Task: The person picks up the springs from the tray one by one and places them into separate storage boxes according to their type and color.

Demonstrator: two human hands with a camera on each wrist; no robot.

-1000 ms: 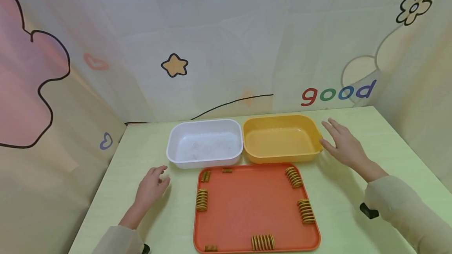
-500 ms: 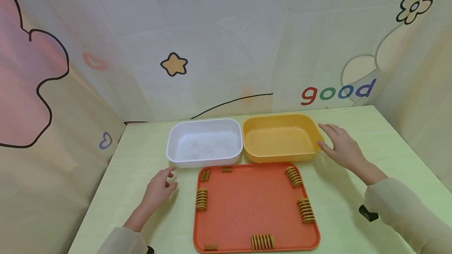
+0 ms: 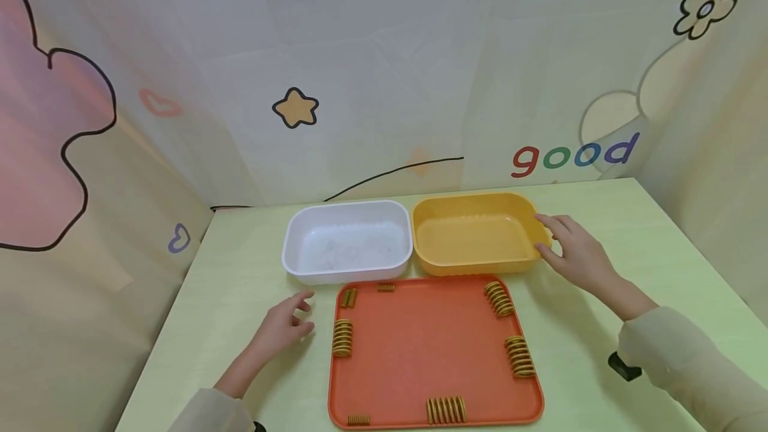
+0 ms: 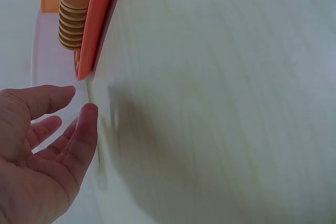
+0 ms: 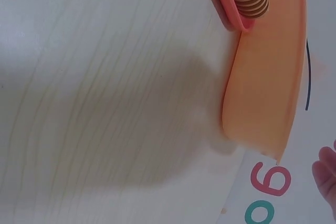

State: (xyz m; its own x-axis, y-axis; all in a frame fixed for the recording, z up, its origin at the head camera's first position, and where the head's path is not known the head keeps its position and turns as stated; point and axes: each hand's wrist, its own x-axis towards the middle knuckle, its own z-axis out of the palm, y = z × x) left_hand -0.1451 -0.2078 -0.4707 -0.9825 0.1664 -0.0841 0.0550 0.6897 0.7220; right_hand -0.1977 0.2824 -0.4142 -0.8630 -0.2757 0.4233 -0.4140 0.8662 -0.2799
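Note:
My left hand point(image 3: 282, 331) hovers over the table left of the orange tray point(image 3: 432, 352), fingers loosely bent and holding nothing. In the left wrist view, a gap separates the thumb from the fingers of that hand point(image 4: 50, 148). My right hand point(image 3: 579, 255) is at the right end of the yellow basin point(image 3: 474, 265), fingertips at its rim; whether they touch it I cannot tell. Rows of larger gold-coloured flat rings point(image 3: 343, 338) lie along the tray's edges. Smaller gold-coloured pieces point(image 3: 359, 421) form short rows there too, their shape too small to make out.
A white basin point(image 3: 348, 279) stands left of the yellow one, close beside it, both behind the tray. Pale green tabletop point(image 3: 240, 265) extends to either side. A printed curtain point(image 3: 384, 85) hangs behind the table and along both sides.
My left hand has moved right, toward the tray's left edge. My right hand has shifted slightly left and down to the yellow basin's rim. The basins, tray and rings have not moved.

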